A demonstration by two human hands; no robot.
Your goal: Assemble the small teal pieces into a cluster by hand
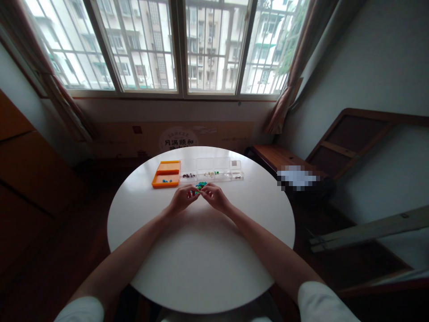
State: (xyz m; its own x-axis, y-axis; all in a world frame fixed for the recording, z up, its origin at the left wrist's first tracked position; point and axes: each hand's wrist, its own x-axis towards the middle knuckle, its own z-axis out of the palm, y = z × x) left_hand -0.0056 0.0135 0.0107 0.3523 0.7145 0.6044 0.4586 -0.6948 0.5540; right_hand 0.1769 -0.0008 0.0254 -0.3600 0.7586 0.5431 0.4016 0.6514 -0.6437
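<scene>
Both grips, left hand (182,199) and right hand (216,197), look pinched together on a green piece (198,192), frame centre, over the bench (197,268). Probably light, stiff, easily dropped; best held by its edges. Fingers mask its shape; clear tray (205,164) contents too small to identify.

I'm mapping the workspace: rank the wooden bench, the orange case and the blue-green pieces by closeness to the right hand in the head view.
From the right hand:
1. Blue-green pieces, at the fingertips
2. Orange case, left on the tabletop
3. Wooden bench, right, beyond the table
</scene>
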